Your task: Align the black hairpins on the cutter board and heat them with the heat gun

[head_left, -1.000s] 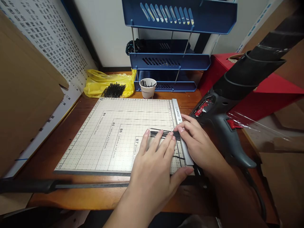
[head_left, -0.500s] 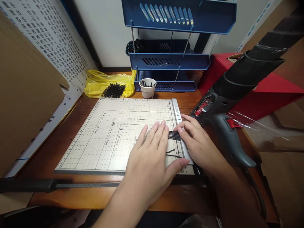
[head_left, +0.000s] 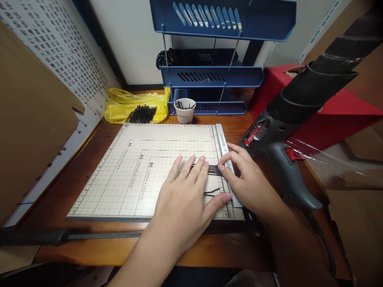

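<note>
The left hand (head_left: pixel 184 199) lies palm down and flat. Its four fingers (head_left: pixel 194 171) are straight and close together, pointing to 1 o'clock. The thumb is splayed toward 3 o'clock, its tip just beside the right hand (head_left: pixel 253 183). The bare left forearm runs in from 7 o'clock. The right hand is arched, knuckles up, its fingers bent and aimed at 10 o'clock, tips down near the left fingertips. Its forearm enters from 5 o'clock.
</note>
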A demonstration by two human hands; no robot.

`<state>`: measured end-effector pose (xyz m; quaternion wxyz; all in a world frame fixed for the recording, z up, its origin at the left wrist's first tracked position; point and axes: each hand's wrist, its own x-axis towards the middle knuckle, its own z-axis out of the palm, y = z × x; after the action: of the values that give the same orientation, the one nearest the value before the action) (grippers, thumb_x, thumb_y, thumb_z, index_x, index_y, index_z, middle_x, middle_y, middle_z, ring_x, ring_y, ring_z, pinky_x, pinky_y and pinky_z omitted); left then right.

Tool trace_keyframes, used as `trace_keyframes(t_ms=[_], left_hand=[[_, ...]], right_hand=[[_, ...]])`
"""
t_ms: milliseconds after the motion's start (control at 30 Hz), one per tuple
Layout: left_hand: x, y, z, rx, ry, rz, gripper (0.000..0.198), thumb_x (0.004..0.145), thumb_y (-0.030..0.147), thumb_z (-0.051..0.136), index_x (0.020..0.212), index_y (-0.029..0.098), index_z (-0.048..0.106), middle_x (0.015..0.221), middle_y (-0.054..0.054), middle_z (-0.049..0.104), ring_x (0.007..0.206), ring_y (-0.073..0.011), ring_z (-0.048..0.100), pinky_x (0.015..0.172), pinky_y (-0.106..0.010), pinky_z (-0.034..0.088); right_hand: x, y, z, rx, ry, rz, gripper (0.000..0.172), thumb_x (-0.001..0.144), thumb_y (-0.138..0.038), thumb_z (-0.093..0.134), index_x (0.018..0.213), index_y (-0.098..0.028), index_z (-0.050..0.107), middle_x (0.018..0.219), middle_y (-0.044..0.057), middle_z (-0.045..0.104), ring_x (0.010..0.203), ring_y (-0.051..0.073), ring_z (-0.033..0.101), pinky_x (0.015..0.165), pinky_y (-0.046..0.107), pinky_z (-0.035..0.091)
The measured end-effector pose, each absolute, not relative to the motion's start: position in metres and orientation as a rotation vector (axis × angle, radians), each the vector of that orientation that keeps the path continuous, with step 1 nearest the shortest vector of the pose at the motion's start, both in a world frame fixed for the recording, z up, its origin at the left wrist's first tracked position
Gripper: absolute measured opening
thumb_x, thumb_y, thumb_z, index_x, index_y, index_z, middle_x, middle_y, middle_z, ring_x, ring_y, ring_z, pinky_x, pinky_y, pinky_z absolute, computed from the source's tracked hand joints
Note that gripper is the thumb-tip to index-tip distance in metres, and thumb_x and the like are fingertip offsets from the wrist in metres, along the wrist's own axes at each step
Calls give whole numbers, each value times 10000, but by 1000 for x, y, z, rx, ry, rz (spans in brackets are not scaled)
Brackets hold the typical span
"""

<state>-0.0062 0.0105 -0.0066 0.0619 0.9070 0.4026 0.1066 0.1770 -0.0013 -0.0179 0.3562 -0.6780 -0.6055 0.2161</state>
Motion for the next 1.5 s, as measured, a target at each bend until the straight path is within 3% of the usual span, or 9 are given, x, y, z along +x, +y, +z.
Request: trace_keyframes(t_ms=[133,400,733,933,1100,1500], left_hand=[[-6,7,-10,2755,1212,267,848,1041,696,167,1549,69,427,1633,-123,361,1541,-284,304,1283,-523,251],[-5,1,-12,2767,1239,311,882,1019,733,223,1551,59,420,1631,-134,355,1515,-299,359,1230,-512,375],[-4,3,-12,2737,1243,277,878,1020,731,219,1565,66,398,1646,-126,325,1530,-280,329,1254,-507,322],[-6,1,-13,2751,1241,291,863,1027,712,265,1569,50,379,1649,-135,314,1525,-296,338,1243,-521,341],[-6,1,-13,2764,1240,300,866,1021,719,284,1562,51,395,1638,-141,342,1522,-298,344,1237,-514,354],[-3,0,-17,2822,1247,402,877,1031,709,204,1526,25,445,1609,-158,382,1492,-323,392,1184,-526,438]], right_hand=[[178,-5,-17,-1743,-1568,628,186,943,-384,492,944,-256,626,1544,36,450,1473,235,382,1202,554,275],[180,-7,-21,-1762,-1614,657,191,889,-377,531,1038,-281,604,1610,4,362,1527,225,299,1234,560,233],[179,-9,-17,-1753,-1634,720,265,922,-320,454,1172,-314,541,1648,-36,310,1556,198,248,1256,569,207],[178,-12,-12,-1761,-1684,671,470,773,-228,518,1240,-276,533,1628,47,357,1537,253,297,1213,576,281],[175,-7,-15,-1791,-1631,568,428,724,-182,514,1140,-248,583,1555,90,470,1462,275,429,1153,544,376],[173,-6,-20,-1743,-1629,576,312,861,-341,493,1144,-235,571,1582,96,430,1511,252,362,1194,567,343]])
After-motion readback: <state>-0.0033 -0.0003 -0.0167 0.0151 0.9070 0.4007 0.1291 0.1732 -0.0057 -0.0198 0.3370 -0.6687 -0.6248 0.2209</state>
